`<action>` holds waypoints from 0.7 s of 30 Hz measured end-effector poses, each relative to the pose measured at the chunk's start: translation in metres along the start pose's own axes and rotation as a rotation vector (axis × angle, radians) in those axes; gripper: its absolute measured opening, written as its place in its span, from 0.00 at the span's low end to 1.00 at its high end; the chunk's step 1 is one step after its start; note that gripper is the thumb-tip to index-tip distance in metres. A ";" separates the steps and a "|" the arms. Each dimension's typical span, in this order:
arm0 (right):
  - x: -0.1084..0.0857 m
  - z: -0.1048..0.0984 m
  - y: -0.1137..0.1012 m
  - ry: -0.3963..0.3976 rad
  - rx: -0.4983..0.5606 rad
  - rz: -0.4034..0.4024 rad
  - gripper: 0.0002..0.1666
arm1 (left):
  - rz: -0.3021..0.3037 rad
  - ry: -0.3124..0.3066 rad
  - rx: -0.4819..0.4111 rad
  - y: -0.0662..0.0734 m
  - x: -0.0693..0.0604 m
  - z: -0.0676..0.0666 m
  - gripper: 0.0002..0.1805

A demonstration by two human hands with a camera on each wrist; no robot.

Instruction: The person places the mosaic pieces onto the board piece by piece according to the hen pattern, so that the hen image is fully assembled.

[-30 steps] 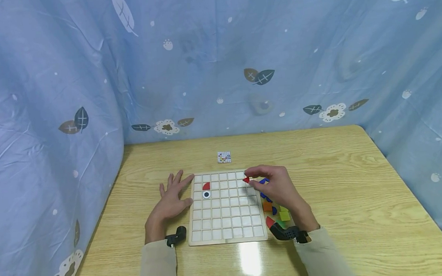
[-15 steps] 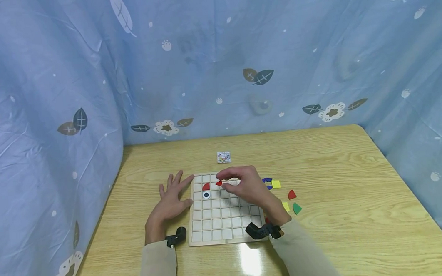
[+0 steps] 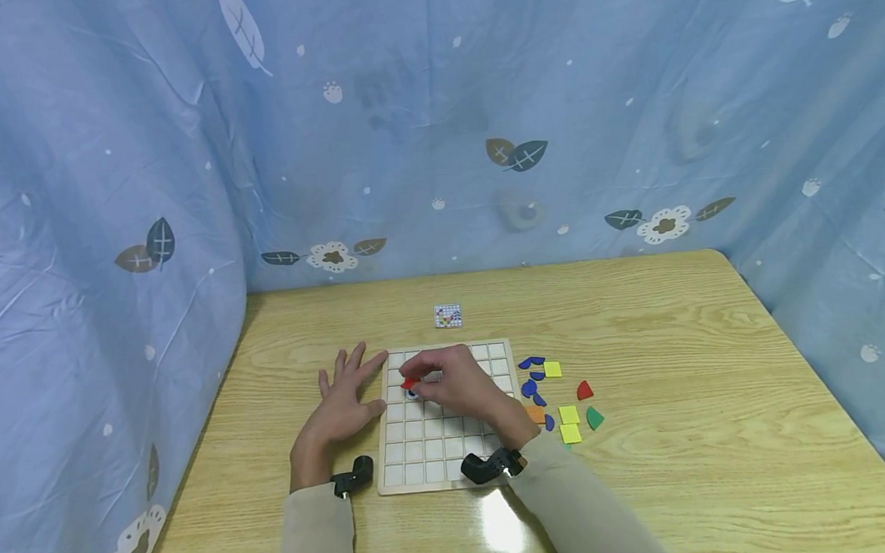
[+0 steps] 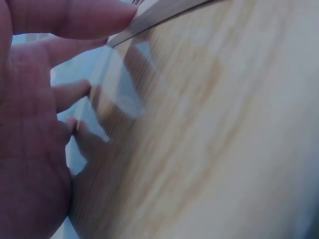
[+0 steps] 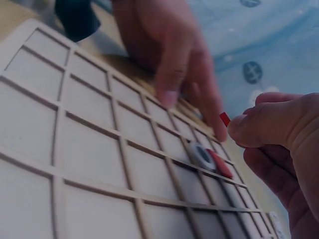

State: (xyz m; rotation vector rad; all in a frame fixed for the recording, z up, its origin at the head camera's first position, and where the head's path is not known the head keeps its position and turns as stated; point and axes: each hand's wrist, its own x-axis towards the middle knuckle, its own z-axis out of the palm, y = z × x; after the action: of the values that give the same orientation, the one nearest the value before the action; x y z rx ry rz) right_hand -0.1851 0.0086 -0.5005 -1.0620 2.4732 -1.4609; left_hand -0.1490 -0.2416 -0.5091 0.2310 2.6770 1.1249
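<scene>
A wooden grid board [image 3: 414, 452] lies on the table. My right hand [image 3: 456, 383] pinches a red piece [image 3: 408, 383] between thumb and forefinger above the board's upper left cells. In the right wrist view that pinched red piece [image 5: 225, 119] is raised clear of the board, near a white round piece with a dark ring [image 5: 202, 155] and a flat red piece [image 5: 220, 164] side by side in cells. The left hand [image 3: 344, 403] has its fingers spread, thumb and forefinger touching the board's left edge; nothing is held in it. The left wrist view shows the left hand [image 4: 35, 109] beside the board's edge.
Right of the board lie several blue pieces [image 3: 529, 388], an orange one [image 3: 536, 414], yellow squares [image 3: 552, 369], a red quarter piece [image 3: 584, 390] and a green one [image 3: 595, 418]. A small patterned card [image 3: 448, 315] lies behind the board. A patterned curtain hangs at the back.
My right hand has carried the red piece leftward across the board, from its upper right part to the upper left, uncovering the loose pieces on the right. The left hand has stayed put.
</scene>
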 end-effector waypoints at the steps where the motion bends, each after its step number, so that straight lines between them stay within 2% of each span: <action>1: 0.001 0.003 0.000 -0.008 -0.004 -0.001 0.17 | -0.001 0.002 0.000 0.000 0.000 0.000 0.45; 11: 0.012 0.023 0.004 -0.073 -0.086 -0.042 0.15 | -0.002 0.000 -0.009 -0.003 0.001 0.002 0.45; 15: 0.015 0.025 0.001 -0.100 -0.118 -0.031 0.15 | 0.006 0.012 -0.002 -0.003 0.001 0.002 0.45; 21: 0.016 0.024 -0.007 -0.132 -0.221 -0.014 0.15 | 0.007 0.022 0.002 -0.003 0.001 0.001 0.45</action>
State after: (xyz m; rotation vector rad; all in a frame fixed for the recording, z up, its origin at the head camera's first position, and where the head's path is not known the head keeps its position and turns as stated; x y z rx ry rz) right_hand -0.1844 -0.0208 -0.5035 -1.1721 2.5805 -1.0991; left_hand -0.1494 -0.2426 -0.5123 0.2297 2.6982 1.1338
